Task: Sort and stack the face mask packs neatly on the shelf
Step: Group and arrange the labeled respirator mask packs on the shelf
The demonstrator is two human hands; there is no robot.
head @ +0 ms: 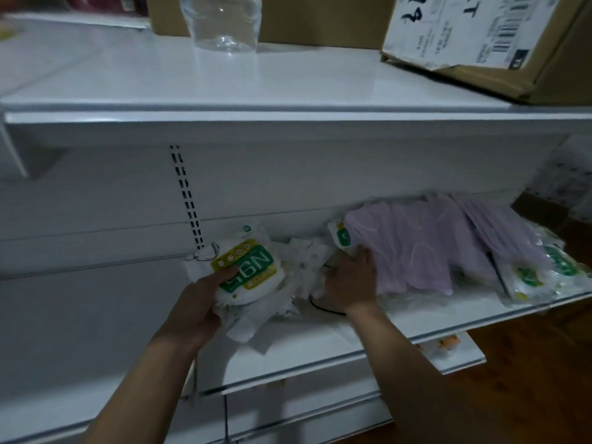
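Note:
My left hand (205,302) grips a white mask pack with a green and yellow N95 label (248,270), thumb on its front, just above the white shelf (320,344). Under and beside it lies a heap of white mask packs (301,267). My right hand (352,280) reaches into the gap between that heap and a pile of lilac mask packs (416,248), fingers curled against the lilac pile's left edge. More green-labelled packs (538,277) lie at the shelf's right end.
An upper white shelf (256,88) overhangs, carrying a clear plastic bottle (224,24) and a cardboard box (490,40). A slotted upright (187,197) runs down the back panel. A lower shelf (455,354) and wooden floor (528,363) lie below right.

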